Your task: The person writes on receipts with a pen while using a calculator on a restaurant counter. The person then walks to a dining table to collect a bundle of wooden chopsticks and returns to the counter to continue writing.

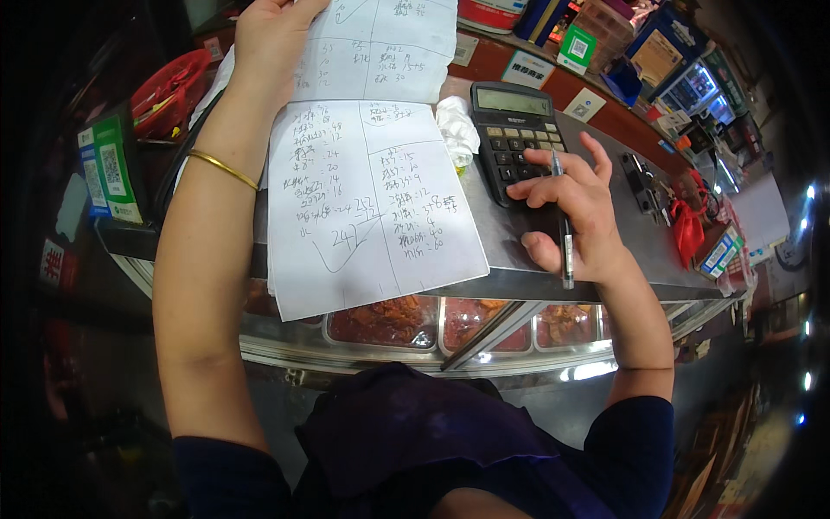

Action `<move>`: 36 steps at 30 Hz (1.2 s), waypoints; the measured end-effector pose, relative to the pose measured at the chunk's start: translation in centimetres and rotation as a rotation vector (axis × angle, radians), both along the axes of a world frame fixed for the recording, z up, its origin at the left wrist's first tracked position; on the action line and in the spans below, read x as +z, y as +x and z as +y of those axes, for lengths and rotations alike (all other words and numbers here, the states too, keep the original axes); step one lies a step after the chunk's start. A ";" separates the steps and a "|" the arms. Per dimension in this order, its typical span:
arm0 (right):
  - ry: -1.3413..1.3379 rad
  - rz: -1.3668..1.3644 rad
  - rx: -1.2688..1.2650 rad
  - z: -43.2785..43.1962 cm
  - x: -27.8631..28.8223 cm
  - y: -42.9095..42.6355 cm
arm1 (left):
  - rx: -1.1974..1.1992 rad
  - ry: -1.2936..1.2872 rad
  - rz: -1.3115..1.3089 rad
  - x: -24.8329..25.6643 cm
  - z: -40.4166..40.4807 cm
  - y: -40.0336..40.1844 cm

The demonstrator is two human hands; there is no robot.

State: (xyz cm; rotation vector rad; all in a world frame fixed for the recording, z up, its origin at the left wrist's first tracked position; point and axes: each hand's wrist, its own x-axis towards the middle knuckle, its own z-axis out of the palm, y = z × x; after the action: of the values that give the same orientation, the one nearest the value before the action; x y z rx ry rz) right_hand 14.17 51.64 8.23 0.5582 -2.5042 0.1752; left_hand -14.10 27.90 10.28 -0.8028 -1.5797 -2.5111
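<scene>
A pad of handwritten white paper [324,279] lies on the metal counter before me, its lower edge jutting past the counter's front. My left hand [275,39], partly cut off by the top of the picture, grips the turned-up upper sheet [415,45], thumb on its face. To the right is a black desktop calculator [512,120] with its display lit by a single digit. Over its keys hovers my right hand [574,204], index and middle fingers at the lower keys; contact is unclear. A clear-barrelled pen [568,259] is tucked between the fingers of that hand, tip pointing away.
Crumpled white tissue [456,126] sits between pad and calculator. Trays of reddish food [389,318] show through the glass case below the counter's edge [512,279]. A red plastic basket [172,91] is at left, a red plastic bag [687,230] at right. Code signs [577,48] stand behind.
</scene>
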 end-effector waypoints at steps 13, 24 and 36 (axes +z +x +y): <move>-0.101 0.188 -0.399 2.8 -0.8 0.6 | 0.090 -0.055 0.087 -0.2 0.4 -0.5; -0.119 0.207 -0.412 2.3 -0.9 0.6 | 0.044 -0.132 0.047 -0.4 -0.1 -0.3; -0.127 0.004 -0.230 2.1 -0.3 0.7 | 0.043 -0.102 0.075 -0.6 -0.3 -0.4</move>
State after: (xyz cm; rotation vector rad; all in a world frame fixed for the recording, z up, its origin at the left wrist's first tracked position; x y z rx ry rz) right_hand 14.84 53.79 7.90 0.2166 -2.5087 0.2421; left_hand -14.53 27.59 9.72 -0.8538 -1.6933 -2.3582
